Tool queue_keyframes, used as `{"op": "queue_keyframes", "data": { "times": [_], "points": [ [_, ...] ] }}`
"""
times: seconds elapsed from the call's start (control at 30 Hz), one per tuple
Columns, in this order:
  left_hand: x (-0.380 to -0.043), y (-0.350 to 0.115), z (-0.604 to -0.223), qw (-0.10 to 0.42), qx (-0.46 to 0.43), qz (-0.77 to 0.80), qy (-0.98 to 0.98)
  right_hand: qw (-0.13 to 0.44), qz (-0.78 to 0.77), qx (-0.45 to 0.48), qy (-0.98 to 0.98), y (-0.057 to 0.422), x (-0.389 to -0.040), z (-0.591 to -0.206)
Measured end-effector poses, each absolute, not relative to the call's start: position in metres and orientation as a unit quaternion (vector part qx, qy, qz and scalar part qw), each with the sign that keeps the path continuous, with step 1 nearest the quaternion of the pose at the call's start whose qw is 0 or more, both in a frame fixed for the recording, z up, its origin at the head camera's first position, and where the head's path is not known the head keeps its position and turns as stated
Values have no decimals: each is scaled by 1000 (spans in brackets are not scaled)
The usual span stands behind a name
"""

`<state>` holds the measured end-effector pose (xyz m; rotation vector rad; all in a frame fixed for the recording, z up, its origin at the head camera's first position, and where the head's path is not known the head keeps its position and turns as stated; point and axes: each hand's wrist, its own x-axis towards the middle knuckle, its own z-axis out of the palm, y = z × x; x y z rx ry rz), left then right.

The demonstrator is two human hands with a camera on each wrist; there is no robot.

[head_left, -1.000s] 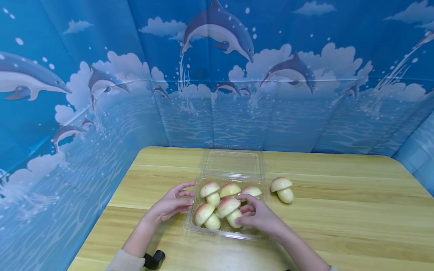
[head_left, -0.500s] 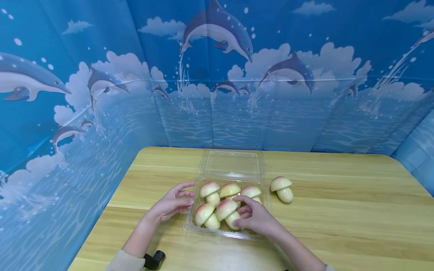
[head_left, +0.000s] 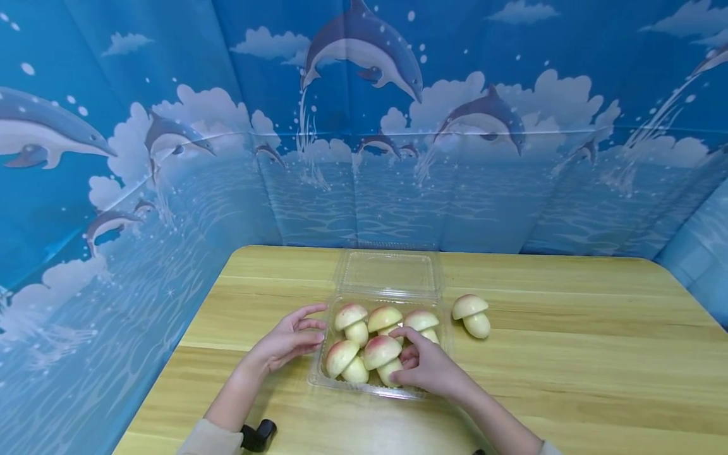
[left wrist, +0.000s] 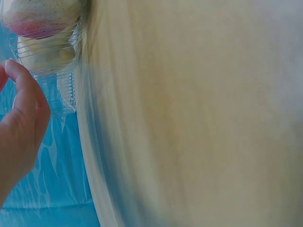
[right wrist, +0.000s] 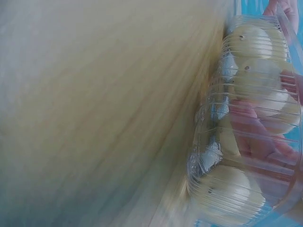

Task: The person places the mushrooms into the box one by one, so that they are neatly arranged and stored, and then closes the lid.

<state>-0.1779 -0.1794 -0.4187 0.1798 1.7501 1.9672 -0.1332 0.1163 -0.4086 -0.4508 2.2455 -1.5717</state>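
Note:
A clear plastic clamshell box [head_left: 372, 393] sits on the table with several toy mushrooms [head_left: 342, 357] in two rows, cream with pink-tinged caps. My right hand [head_left: 431, 365] reaches inside, thumb on the stem of the front middle mushroom [head_left: 382, 352] and forefinger curved over behind it. Through the ribbed wall in the right wrist view, the fingers [right wrist: 253, 127] show among the mushrooms. My left hand [head_left: 289, 340] stays at the box's left side, fingers loosely bent, tips right at the rim. In the left wrist view that hand [left wrist: 23, 116] holds nothing.
The box's transparent lid [head_left: 389, 273] lies folded back toward the far table edge. One more mushroom [head_left: 471, 308] lies on the wooden table [head_left: 569, 354] right of the box. A blue dolphin-print curtain [head_left: 364, 170] hangs behind and at the sides.
The front middle mushroom has shifted a little left and turned more upright under my right hand, which moved slightly left with it. My left hand stays in place.

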Motion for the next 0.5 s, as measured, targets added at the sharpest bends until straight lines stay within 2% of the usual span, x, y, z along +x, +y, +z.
{"op": "queue_keyframes", "data": {
  "times": [0.33, 0.5],
  "points": [
    [-178, -179, -420, 249, 71, 720, 644, 188, -563, -154, 790, 116, -133, -409],
    [-177, -180, -420, 247, 73, 718, 646, 174, -553, -152, 801, 115, -133, -411]
  ]
}}
